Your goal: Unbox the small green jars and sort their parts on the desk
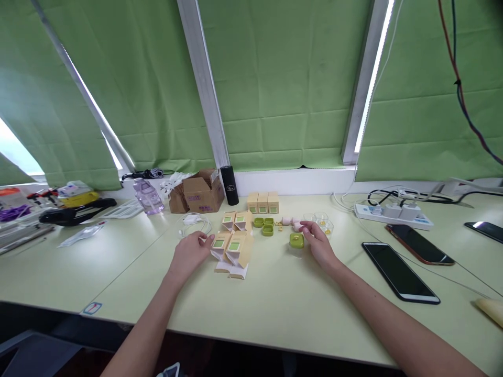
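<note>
Green plastic case, likely light and stiff, is suiting side pinches; right of the kraft boxes, the right hand's fingers are clamping its edge; whether the left hand is gripping, I cannot tell.

Worn on the head above the near edge of the worktop, facing forward and slanting down toward the far edge and the green curtains beyond. Set just behind and above the left hand and right hand, yet wide enough to take in the near edge below and much of the worktop's length to either side.
</note>
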A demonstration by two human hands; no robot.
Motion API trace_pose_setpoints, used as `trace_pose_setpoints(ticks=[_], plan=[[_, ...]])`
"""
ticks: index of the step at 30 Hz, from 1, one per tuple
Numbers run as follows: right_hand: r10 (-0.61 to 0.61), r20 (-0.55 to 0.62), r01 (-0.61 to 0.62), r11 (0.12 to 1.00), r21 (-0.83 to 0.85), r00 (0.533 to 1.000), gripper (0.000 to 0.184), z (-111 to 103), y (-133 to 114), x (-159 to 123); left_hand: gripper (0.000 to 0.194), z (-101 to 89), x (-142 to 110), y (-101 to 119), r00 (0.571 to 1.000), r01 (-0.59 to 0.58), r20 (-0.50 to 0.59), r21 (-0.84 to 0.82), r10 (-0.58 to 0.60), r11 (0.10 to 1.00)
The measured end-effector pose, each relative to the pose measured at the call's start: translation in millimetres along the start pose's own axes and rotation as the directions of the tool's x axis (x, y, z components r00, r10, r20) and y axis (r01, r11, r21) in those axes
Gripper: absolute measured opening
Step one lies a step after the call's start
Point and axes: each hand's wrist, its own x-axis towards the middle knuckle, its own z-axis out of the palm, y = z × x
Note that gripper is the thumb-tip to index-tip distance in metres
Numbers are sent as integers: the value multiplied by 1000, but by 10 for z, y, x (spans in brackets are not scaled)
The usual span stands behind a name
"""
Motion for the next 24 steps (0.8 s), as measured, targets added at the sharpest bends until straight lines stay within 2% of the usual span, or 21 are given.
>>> trace_pose_setpoints(ticks=[2, 4, 6, 9, 13, 17, 20, 24], plan=[[10, -13, -10, 1000, -12, 1000, 45, -22, 28, 18, 36, -29, -66, 151, 984, -118, -138, -15, 114, 993], [41, -28, -42, 999, -14, 999, 43, -45, 59, 43, 31, -11, -163, 360, 945, -261, -223, -79, 238, 962], [79, -46, -80, 997, -9, 996, 41, -68, 85, 70, 29, 60, -276, 603, 914, -374, -230, -159, 334, 914], [118, -48, -118, 993, 7, 992, 37, -99, 98, 98, 28, 263, -423, 960, 859, -510, -142, -306, 491, 804], [143, -32, -141, 989, 51, 989, 34, -123, 83, 104, 50, 614, -493, 1332, 801, -533, -26, -486, 599, 692], [143, -25, -140, 985, 99, 989, 35, -130, 80, 109, 68, 910, -410, 1557, 753, -498, 132, -525, 645, 690], [136, 24, -137, 986, 94, 990, 38, -145, 98, 137, 66, 1084, -309, 1635, 723, -475, 170, -581, 669, 661], [90, 129, -96, 994, 43, 988, 36, -178, 108, 171, 52, 1240, -226, 1648, 699, -504, 133, -606, 702, 616]])
